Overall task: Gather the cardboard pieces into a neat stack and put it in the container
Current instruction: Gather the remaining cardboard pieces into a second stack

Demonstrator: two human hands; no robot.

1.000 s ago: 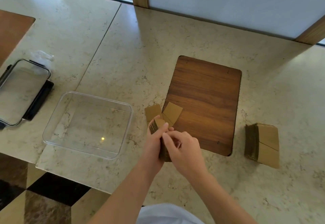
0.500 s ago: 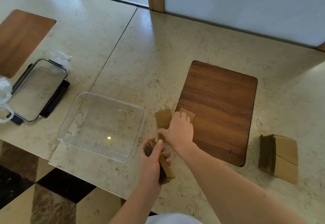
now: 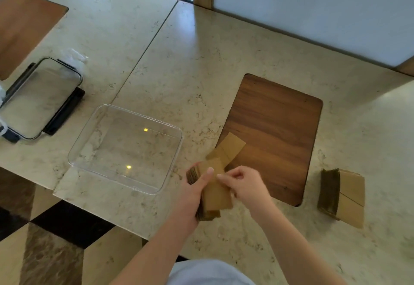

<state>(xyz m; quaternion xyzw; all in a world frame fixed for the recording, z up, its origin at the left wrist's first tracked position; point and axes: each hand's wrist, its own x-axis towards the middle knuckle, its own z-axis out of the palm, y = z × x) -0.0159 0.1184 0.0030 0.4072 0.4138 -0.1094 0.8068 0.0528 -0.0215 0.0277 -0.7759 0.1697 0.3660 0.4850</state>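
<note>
Both hands gripped the cardboard stack (image 3: pixel 214 191) just right of the clear container (image 3: pixel 125 148): left hand (image 3: pixel 192 195) clasping it, right hand (image 3: pixel 244 186) pinching the top piece.

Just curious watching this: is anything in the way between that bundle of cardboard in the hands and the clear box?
Nothing visible. The cardboard stack sits just right of the clear container, which is open-topped and empty; only bare countertop lies between.

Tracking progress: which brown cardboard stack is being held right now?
The fanned brown cardboard stack gripped by the left hand; the other stack rests untouched on the counter, far right.
</note>
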